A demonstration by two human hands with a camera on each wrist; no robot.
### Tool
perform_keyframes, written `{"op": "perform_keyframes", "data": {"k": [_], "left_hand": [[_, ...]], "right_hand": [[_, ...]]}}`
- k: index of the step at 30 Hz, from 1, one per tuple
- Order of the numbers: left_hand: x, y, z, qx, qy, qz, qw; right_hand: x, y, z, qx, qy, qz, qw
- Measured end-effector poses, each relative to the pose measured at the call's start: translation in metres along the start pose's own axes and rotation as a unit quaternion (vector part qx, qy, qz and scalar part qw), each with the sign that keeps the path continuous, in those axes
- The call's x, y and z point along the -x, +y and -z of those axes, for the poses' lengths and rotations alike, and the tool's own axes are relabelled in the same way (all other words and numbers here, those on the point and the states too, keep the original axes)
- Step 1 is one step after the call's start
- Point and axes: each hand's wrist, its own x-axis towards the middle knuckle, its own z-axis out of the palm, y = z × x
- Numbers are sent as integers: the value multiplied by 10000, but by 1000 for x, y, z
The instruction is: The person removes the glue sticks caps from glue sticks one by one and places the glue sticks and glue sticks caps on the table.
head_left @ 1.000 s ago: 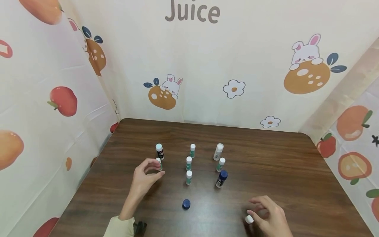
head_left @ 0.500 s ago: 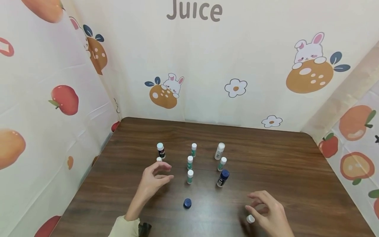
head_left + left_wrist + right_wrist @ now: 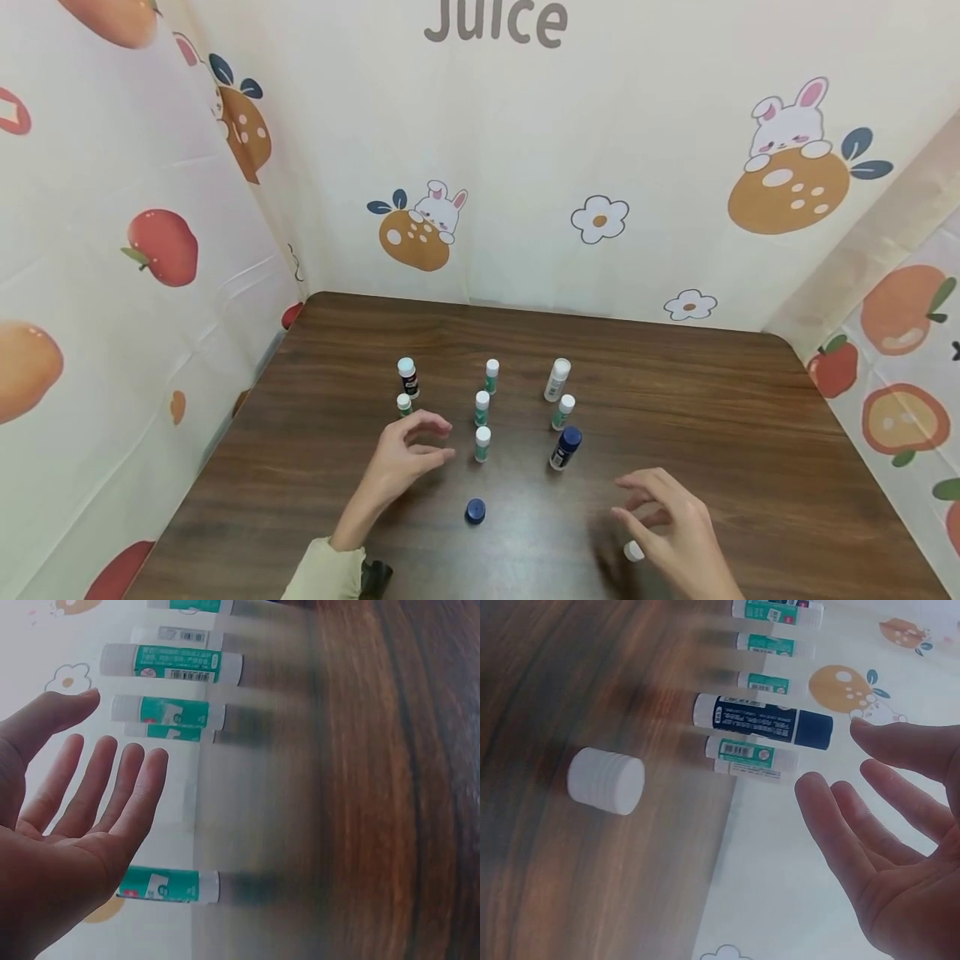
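Observation:
My left hand (image 3: 405, 458) is empty, its thumb and fingers spread apart. It is left of the front green glue stick (image 3: 482, 445), which has a white cap. Behind that hand stands another green glue stick (image 3: 405, 406), its lower part hidden by the fingers. My right hand (image 3: 671, 517) also holds nothing; its fingers are bent with a gap to the thumb. Close by it lies a loose white cap (image 3: 605, 781), partly covered by the hand in the head view. Ahead and to the left of the right hand stands a navy glue stick (image 3: 566, 449).
A loose dark blue cap (image 3: 475, 512) lies near the front of the wooden table (image 3: 697, 392). More upright glue sticks stand behind: a black one (image 3: 408, 379), a white one (image 3: 557, 381), and green ones (image 3: 562, 412). A printed fabric backdrop (image 3: 525, 133) encloses the table's back and sides.
My left hand has moved right, away from the left green glue stick and toward the front middle one. My right hand has risen slightly away from the white cap, which stays on the table.

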Motion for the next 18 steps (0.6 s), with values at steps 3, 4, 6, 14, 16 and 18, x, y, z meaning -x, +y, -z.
{"op": "perform_keyframes", "data": {"k": [3, 4, 6, 14, 16, 18], "left_hand": [[-2, -1, -3, -34, -26, -2, 10000], [-3, -2, -4, -40, -37, -24, 10000], [-4, -3, -6, -66, -59, -37, 10000], [-9, -1, -14, -11, -125, -10, 9999], [-8, 7, -15, -42, -187, 46, 9998], [-6, 16, -17, -62, -246, 76, 9996]], "right_hand": [[-4, -3, 0, -30, -44, 7, 10000], [-5, -4, 0, -50, -49, 18, 10000], [-7, -6, -1, -64, -51, 53, 10000], [-17, -14, -2, -119, -293, 67, 9995], [-19, -15, -4, -166, -293, 134, 9993], [-20, -17, -6, -204, -270, 173, 9993]]}}
